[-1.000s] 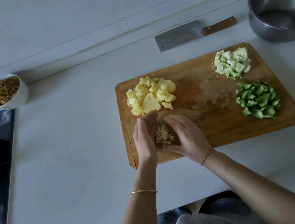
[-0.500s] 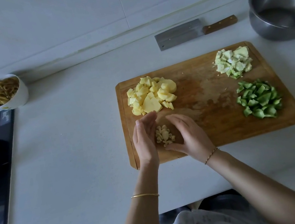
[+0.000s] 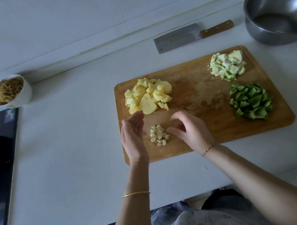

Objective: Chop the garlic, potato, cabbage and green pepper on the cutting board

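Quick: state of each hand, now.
Left hand: open, fingers straight, holding nothing, beside the garlic.
Right hand: open, fingers loosely curled, nothing visibly held.

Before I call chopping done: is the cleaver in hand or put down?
Put down. The cleaver lies flat on the counter beyond the cutting board; the left hand and right hand flank the garlic.

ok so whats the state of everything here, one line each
garlic: chopped, small pile between the hands
potato: cut in chunks, piled
cabbage: chopped, piled
green pepper: chopped, piled
cutting board: flat, damp stain mid-board
cleaver: lying flat behind the board, unheld
left hand: open, beside the garlic
right hand: fingers loosely curled, holding nothing
metal bowl: upright, looks empty
white bowl: filled with brownish strips
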